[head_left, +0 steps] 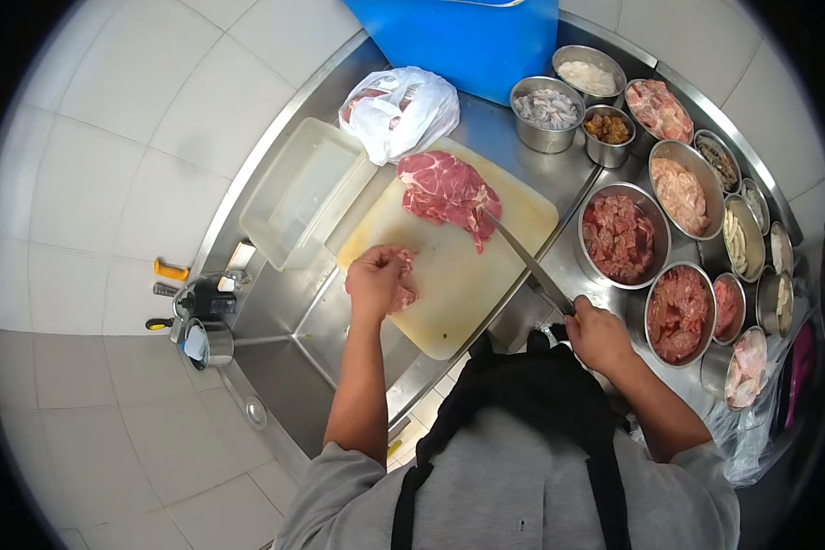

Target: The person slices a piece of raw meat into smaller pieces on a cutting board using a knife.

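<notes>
A large slab of raw marbled meat [445, 188] lies at the far side of the cutting board [467, 293]. My right hand [599, 335] is closed round the handle of a long knife [532, 261], whose tip reaches the right edge of the slab. On the left part of the board, my left hand [377, 280] is closed over a smaller piece of meat [401, 298]. Its fingers curl down onto that piece and partly hide it.
Left of the board stands a clear plastic tub [293, 188], with a white plastic bag [403, 115] behind. Several metal bowls of raw meat, such as one nearby [623, 236], crowd the right. A blue bin [458, 46] stands at the back. The sink [275, 307] lies left.
</notes>
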`<state>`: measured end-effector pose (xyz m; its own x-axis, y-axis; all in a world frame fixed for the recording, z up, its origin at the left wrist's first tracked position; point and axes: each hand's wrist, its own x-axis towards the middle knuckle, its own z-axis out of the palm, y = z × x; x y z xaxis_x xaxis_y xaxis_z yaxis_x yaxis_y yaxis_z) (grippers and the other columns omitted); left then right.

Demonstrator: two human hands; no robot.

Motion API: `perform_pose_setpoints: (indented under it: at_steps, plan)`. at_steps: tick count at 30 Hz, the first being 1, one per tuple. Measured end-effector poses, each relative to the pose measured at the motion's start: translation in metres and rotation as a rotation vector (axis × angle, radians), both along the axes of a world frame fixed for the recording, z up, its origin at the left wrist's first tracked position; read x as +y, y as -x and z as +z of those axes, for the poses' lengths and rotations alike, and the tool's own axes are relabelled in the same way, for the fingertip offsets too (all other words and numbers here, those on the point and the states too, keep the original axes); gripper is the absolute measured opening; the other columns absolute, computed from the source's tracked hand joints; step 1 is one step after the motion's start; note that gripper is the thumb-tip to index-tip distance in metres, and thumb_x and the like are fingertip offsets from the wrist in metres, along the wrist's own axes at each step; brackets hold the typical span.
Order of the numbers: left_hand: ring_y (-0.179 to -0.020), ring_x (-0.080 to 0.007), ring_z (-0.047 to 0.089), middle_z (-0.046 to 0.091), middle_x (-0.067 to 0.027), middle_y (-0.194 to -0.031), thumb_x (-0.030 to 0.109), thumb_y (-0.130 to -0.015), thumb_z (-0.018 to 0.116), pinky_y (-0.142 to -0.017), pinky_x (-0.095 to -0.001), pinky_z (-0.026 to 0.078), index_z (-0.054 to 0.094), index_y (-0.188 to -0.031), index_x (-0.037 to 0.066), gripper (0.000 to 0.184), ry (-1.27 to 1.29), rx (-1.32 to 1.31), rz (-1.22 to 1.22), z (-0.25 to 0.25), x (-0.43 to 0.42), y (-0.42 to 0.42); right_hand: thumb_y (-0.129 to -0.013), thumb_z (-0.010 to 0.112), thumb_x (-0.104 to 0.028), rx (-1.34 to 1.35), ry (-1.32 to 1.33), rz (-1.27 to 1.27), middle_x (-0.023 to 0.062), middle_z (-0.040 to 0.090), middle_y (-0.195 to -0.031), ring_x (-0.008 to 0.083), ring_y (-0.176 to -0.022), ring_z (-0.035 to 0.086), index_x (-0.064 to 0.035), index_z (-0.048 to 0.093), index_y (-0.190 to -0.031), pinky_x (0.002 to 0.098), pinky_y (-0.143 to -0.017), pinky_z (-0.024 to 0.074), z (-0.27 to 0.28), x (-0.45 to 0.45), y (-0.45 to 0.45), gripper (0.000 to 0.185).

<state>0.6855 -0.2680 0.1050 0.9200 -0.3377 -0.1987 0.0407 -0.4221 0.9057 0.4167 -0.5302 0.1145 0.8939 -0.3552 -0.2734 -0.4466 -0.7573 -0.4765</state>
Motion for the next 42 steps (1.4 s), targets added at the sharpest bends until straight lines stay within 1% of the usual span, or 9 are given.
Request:
perform_pose_setpoints:
  at_steps: [7,18,20,22,24,27,37,40,42]
  plan:
    - [-0.089,-0.0205,0.069,0.068,-0.0135,-0.103,-0.005,-0.094,0.059,-0.079,-0.0285,0.059,0.059,-0.116,-0.006,0.022,0.685,0.341,0.350,0.005,-0.004,-0.002,-0.091,0.057,-0.020,-0.052,0.023,0.097,0.0223,0.067,-0.086,0.0405,-0.082,0.068,-0.0019,0.049,-0.103,0.0503,-0.072,0.0546,-0.006,0.004,-0.007,0.023]
    - [-0.087,-0.0168,0.070,0.070,-0.0125,-0.102,-0.003,-0.093,0.064,-0.076,-0.0259,0.058,0.061,-0.116,-0.006,0.023,0.255,-0.015,0.140,0.022,-0.035,0.045,-0.084,0.054,-0.004,-0.254,-0.051,0.267,0.0238,0.059,-0.119,0.0413,-0.100,0.063,0.0003,0.054,-0.117,0.0459,-0.088,0.0520,-0.073,0.060,-0.121,0.034]
    - [-0.091,-0.0153,0.069,0.070,-0.0123,-0.104,-0.002,-0.093,0.063,-0.082,-0.0260,0.057,0.062,-0.114,-0.006,0.021,0.216,-0.037,0.073,0.021,-0.045,0.064,-0.087,0.056,-0.011,-0.658,-0.136,0.084,0.0222,0.061,-0.116,0.0412,-0.096,0.063,-0.0017,0.060,-0.114,0.0442,-0.088,0.0522,-0.077,0.069,-0.114,0.028]
    - [-0.100,-0.0162,0.067,0.069,-0.0113,-0.111,0.000,-0.092,0.067,-0.090,-0.0287,0.054,0.062,-0.119,-0.005,0.028,0.366,-0.197,-0.175,0.010,-0.057,0.079,-0.092,0.058,-0.023,-0.464,-0.689,-0.192,0.0176,0.066,-0.107,0.0352,-0.091,0.066,-0.0055,0.065,-0.105,0.0438,-0.084,0.0536,-0.070,0.063,-0.112,0.022]
    - [-0.133,-0.0288,0.051,0.062,-0.0142,-0.132,0.003,-0.080,0.076,-0.112,-0.0395,0.037,0.059,-0.132,0.001,0.055,-0.006,-0.355,-0.640,0.042,-0.073,0.102,-0.100,0.053,-0.033,-0.157,-1.878,-0.666,0.0141,0.067,-0.097,0.0285,-0.090,0.067,-0.0029,0.062,-0.110,0.0419,-0.082,0.0565,-0.026,0.042,-0.081,0.033]
    - [-0.141,-0.0310,0.041,0.052,-0.0148,-0.146,-0.001,-0.077,0.073,-0.117,-0.0414,0.029,0.056,-0.137,0.003,0.063,-0.046,-0.497,-0.693,0.042,-0.087,0.119,-0.101,0.052,-0.031,-0.305,-2.098,-0.505,0.0099,0.068,-0.094,0.0229,-0.086,0.068,-0.0031,0.062,-0.112,0.0402,-0.078,0.0586,-0.061,0.030,-0.024,0.032]
    - [-0.131,-0.0273,0.051,0.056,-0.0178,-0.139,-0.003,-0.090,0.063,-0.114,-0.0388,0.036,0.056,-0.132,-0.003,0.043,0.130,-0.164,-0.676,0.021,-0.075,0.076,-0.089,0.061,-0.017,-0.410,-1.559,-1.593,0.0048,0.068,-0.080,0.0147,-0.068,0.062,-0.0054,0.068,-0.084,0.0319,-0.069,0.0564,-0.146,0.023,0.300,0.015]
    - [-0.130,-0.0269,0.052,0.057,-0.0173,-0.138,-0.003,-0.090,0.063,-0.112,-0.0390,0.038,0.057,-0.131,-0.003,0.041,0.114,-0.202,-0.684,0.018,-0.068,0.074,-0.089,0.063,-0.020,-0.896,-1.187,-1.919,0.0058,0.061,-0.080,0.0183,-0.066,0.058,-0.0034,0.061,-0.100,0.0329,-0.066,0.0540,-0.185,0.023,0.405,0.020]
    - [-0.129,-0.0265,0.053,0.057,-0.0168,-0.137,-0.003,-0.090,0.063,-0.111,-0.0389,0.039,0.058,-0.130,-0.002,0.041,0.118,-0.205,-0.676,0.011,-0.059,0.076,-0.089,0.065,-0.025,-0.769,-0.882,-2.143,0.0061,0.061,-0.086,0.0203,-0.068,0.059,-0.0042,0.060,-0.105,0.0355,-0.065,0.0534,-0.203,0.014,0.453,0.026]
